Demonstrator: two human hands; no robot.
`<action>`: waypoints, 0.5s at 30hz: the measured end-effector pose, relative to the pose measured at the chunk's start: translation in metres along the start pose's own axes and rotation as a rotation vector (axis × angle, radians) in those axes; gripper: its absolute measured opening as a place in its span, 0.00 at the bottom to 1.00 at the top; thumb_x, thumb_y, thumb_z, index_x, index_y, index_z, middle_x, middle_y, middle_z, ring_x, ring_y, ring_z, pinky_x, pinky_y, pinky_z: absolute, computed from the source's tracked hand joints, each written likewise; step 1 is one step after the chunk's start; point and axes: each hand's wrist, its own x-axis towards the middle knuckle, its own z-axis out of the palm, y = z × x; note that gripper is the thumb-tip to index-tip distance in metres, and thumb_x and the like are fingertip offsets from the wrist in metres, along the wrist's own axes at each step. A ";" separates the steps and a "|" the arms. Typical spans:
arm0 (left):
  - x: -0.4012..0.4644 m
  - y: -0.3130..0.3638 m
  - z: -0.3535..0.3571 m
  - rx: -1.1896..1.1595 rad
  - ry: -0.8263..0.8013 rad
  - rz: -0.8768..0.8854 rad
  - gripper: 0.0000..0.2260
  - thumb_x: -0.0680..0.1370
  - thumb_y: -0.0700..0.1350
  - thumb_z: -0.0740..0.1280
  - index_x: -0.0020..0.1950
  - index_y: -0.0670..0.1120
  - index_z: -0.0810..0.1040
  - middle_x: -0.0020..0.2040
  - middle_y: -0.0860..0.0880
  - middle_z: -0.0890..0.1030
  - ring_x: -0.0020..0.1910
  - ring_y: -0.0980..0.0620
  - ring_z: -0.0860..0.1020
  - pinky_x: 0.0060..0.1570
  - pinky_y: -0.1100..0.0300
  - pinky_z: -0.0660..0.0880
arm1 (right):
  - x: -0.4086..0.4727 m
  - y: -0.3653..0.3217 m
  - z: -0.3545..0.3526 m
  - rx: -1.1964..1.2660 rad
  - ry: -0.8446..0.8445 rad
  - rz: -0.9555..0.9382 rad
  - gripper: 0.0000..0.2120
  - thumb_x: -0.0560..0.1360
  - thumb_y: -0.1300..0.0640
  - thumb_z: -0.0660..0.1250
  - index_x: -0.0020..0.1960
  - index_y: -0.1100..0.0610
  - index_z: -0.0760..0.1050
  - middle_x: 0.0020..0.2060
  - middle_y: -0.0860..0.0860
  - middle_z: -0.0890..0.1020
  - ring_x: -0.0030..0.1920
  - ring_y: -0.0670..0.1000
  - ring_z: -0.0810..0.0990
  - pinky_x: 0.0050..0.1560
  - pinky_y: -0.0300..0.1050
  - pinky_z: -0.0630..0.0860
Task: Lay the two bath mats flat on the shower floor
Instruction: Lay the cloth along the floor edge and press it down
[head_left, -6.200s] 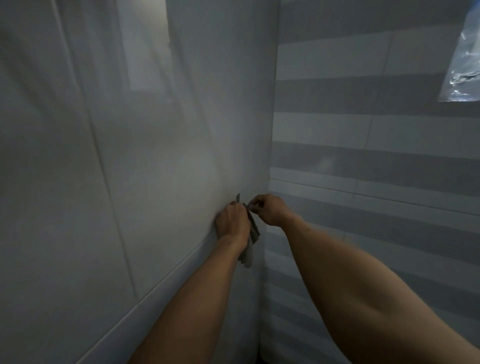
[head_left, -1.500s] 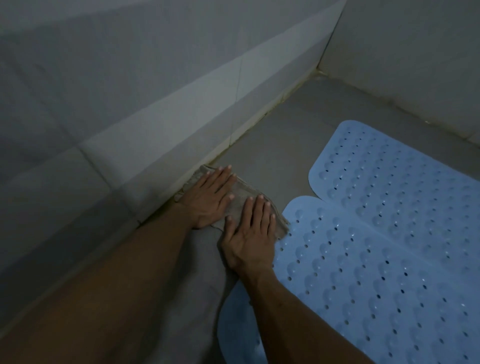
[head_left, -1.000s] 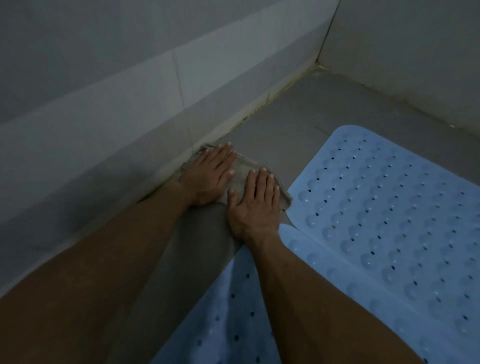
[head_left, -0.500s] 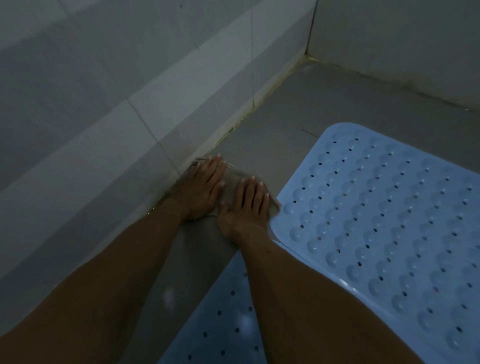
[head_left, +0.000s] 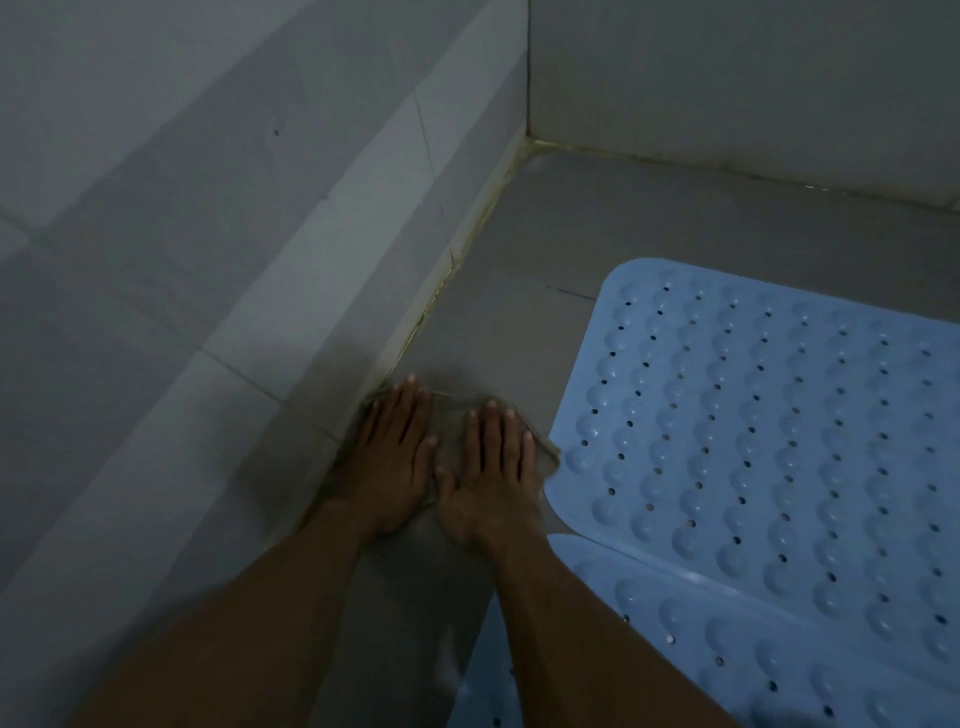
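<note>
While my left hand (head_left: 388, 470) and right hand (head_left: 491, 480) press flat on a cloth (head_left: 453, 434) at lower centre, the blue mats (head_left: 769, 441) at right look limp, rubbery, best gripped by an edge.

No readable text, labels, brands, numbers or signs anywhere. Blue bath mats (head_left: 769, 467) at 3 o'clock: only bumps and holes, no marking. Wall tiles (head_left: 208, 234) at 10 o'clock: plain. Cloth (head_left: 452, 415) under hands: unmarked.
</note>
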 end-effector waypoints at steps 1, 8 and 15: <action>0.001 0.000 0.000 -0.006 0.006 0.003 0.28 0.81 0.57 0.36 0.79 0.47 0.37 0.79 0.48 0.35 0.78 0.52 0.35 0.77 0.52 0.39 | 0.000 0.001 0.002 0.001 0.008 -0.006 0.34 0.78 0.38 0.33 0.77 0.54 0.28 0.76 0.53 0.28 0.75 0.54 0.25 0.76 0.56 0.30; 0.022 -0.007 0.002 -0.075 0.000 0.001 0.29 0.80 0.58 0.36 0.80 0.48 0.40 0.79 0.50 0.37 0.78 0.53 0.37 0.78 0.52 0.44 | 0.006 0.000 0.003 0.026 0.173 0.016 0.34 0.81 0.39 0.41 0.80 0.55 0.39 0.79 0.52 0.37 0.78 0.53 0.32 0.75 0.53 0.32; 0.031 -0.005 -0.002 -0.107 0.009 -0.011 0.30 0.79 0.59 0.35 0.80 0.49 0.39 0.79 0.52 0.36 0.77 0.56 0.34 0.75 0.58 0.36 | 0.021 0.003 -0.006 0.045 0.151 -0.003 0.33 0.82 0.40 0.43 0.80 0.54 0.34 0.79 0.52 0.33 0.77 0.52 0.29 0.72 0.50 0.25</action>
